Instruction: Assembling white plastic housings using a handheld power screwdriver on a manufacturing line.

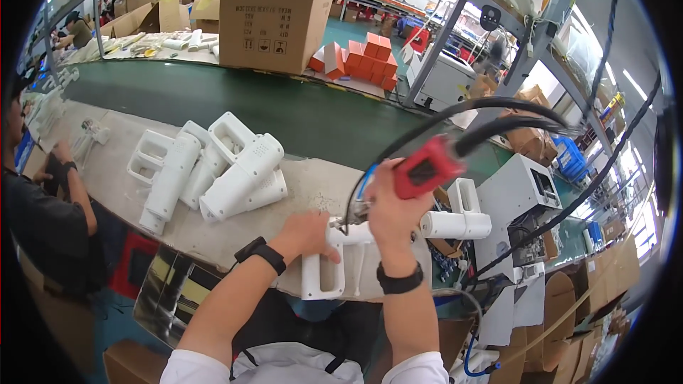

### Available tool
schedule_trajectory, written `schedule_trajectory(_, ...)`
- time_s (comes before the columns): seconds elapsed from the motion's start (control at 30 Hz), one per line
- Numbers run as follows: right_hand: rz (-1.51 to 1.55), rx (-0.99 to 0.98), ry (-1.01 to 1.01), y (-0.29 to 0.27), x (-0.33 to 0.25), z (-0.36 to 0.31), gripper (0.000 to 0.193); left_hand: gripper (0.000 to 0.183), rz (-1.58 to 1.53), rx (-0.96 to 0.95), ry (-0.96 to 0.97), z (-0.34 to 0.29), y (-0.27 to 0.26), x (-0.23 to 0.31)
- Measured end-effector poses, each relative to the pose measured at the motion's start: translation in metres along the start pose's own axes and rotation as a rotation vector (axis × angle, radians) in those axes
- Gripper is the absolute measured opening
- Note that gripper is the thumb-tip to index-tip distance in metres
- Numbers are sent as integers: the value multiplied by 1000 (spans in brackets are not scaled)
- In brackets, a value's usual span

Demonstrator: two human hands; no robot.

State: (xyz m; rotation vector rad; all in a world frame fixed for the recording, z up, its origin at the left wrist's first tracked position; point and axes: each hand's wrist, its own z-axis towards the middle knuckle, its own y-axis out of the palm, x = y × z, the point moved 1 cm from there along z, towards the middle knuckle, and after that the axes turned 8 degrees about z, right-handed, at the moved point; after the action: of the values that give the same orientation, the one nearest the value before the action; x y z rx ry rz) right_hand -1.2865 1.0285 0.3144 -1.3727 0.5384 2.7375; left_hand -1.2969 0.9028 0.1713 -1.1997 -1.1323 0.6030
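Observation:
My right hand (393,206) is wrapped round a red and black electric screwdriver (425,168), a thick black cable running from its back end. The tool's tip points down and left toward a white plastic housing with a loop handle (311,281), which lies at the table's front edge. My left hand (311,233) is closed on the upper part of this housing, close to the tip. Whether the tip touches a screw is hidden. Left of my hands, several similar white housings (245,174) lie piled together. Another white housing (459,225) rests to the right.
A green conveyor belt (163,89) runs behind the cardboard-covered worktable (306,178). Beyond it stand a large carton (274,14) and several orange boxes (370,57). A white machine (519,192) is at the right. A co-worker's arm (82,195) is at the left. Dark cables hang at the right.

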Motion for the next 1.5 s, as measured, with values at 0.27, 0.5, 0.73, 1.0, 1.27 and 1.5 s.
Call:
schedule_trajectory(0.27,30,-30,2,-19,-18,-10,6,84,93,-98,19,17,-1,5)
schedule_trajectory(0.5,-91,-18,83,-27,38,-29,10,85,59,-41,40,8,-10,9)
schedule_trajectory(0.73,-21,18,41,-31,2,-18,7,92,-108,248,-122,-20,6,-19)
schedule_trajectory(1.0,189,13,59,12,-25,0,6,105,-329,35,-235,-37,22,-14)
schedule_trajectory(1.27,132,-22,108,28,22,0,9,107,-309,37,-253,-36,26,-19)
schedule_trajectory(1.5,-46,-46,150,30,63,-11,10,101,-314,52,-206,-30,32,-21)
